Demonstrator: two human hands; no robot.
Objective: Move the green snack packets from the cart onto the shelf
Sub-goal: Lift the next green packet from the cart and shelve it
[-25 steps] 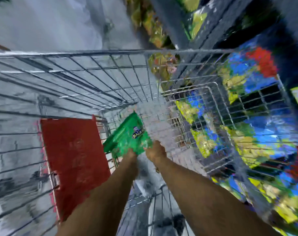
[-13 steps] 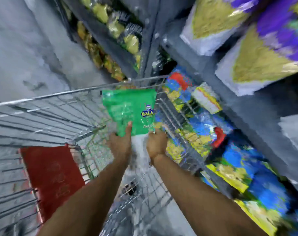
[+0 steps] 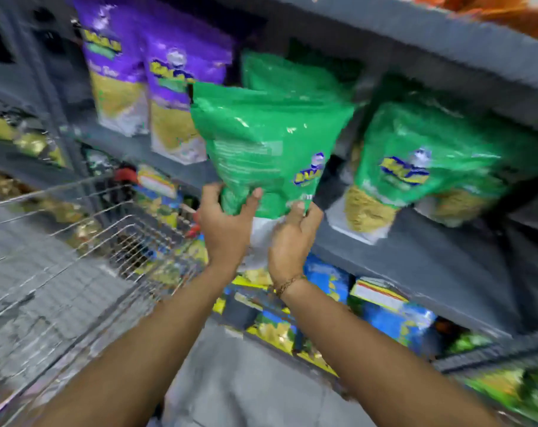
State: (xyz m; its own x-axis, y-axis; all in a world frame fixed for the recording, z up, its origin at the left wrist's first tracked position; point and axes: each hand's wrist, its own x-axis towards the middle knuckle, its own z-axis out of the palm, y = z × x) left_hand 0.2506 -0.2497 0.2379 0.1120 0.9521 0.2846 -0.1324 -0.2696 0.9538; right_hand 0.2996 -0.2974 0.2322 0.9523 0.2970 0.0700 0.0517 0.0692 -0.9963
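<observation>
I hold a green snack packet [image 3: 266, 143] upright in front of the grey shelf [image 3: 415, 260], at the height of its middle board. My left hand [image 3: 224, 223] grips its lower left corner and my right hand [image 3: 292, 238] grips its lower right corner and clear bottom. Another green packet [image 3: 415, 161] stands on the shelf just right of it, and one more [image 3: 280, 72] shows behind it. The wire cart [image 3: 77, 241] is at the lower left; its inside is blurred.
Purple packets [image 3: 157, 81] stand on the same shelf board to the left. Blue and yellow packets [image 3: 384, 306] fill the board below. An upper shelf board [image 3: 415, 41] hangs over the green packets. Grey floor lies between my forearms.
Both hands have lifted the green packet out of the cart and carried it up and right to the shelf. My view has swung up from the cart to the shelf.
</observation>
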